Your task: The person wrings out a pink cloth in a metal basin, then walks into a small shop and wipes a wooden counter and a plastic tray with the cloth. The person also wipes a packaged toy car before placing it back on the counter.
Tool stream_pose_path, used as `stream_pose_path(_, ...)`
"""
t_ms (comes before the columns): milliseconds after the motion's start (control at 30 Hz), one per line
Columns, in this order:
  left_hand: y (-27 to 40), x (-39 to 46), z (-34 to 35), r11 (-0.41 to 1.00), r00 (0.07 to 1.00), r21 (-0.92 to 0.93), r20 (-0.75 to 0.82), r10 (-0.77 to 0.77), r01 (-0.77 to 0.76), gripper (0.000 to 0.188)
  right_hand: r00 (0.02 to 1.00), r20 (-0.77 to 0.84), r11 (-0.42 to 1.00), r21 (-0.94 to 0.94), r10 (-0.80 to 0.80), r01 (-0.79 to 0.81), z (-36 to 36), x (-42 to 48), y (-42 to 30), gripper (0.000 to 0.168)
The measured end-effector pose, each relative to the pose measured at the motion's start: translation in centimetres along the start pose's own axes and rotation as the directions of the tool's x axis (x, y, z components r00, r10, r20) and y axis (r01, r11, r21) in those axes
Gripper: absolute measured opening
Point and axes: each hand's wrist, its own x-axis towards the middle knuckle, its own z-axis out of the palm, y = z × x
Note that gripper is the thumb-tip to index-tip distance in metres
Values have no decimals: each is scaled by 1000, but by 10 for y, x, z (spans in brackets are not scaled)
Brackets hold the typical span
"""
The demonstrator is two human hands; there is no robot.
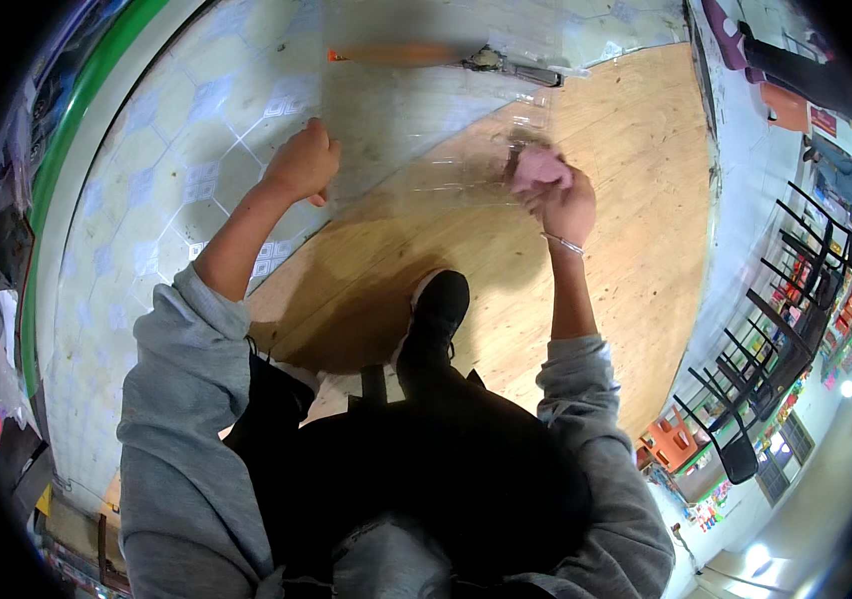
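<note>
My left hand (305, 161) is closed at the left edge of a clear, see-through panel (411, 161), apparently gripping it; the fingertips are hidden. Pale streaks and glints show across the panel's lower right part. In my right hand (572, 206) is a bunched pink cloth (540, 168), blurred, at the panel's right side. Whether the cloth touches the panel I cannot tell. Beyond the panel, an orange-brown blurred shape (411, 52) and a grimy metal piece (534, 73) appear near the top.
Light wood-patterned flooring (636, 224) meets patterned floor covering (164, 150) along a diagonal edge. My black shoe (441, 299) stands below the panel. Black-legged chairs (778, 359) and an orange stool (672, 442) are at right. A person's dark-clothed leg (793, 71) shows top right. A green-edged counter (59, 180) runs along the left.
</note>
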Motion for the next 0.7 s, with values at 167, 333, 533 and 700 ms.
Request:
stream_pose_path(167, -7, 4, -9, 999, 1000, -43, 19, -2, 3, 32, 1000, -9, 998, -67, -13, 12, -15, -12, -16, 21)
stream_pose_path(333, -1, 11, -3, 994, 999, -102, 13, 52, -50, 45, 942, 182, 945, -121, -281, 305, 9, -30, -2, 29)
stream_pose_path(533, -22, 22, 3, 939, 996, -337, 30, 80, -65, 45, 973, 227, 986, -148, -45, 80, 11, -24, -16, 18)
stream_pose_path(700, -22, 28, 9, 933, 996, -351, 25, 89, -75, 47, 954, 298, 986, -167, 30, 22, 9, -33, -13, 20)
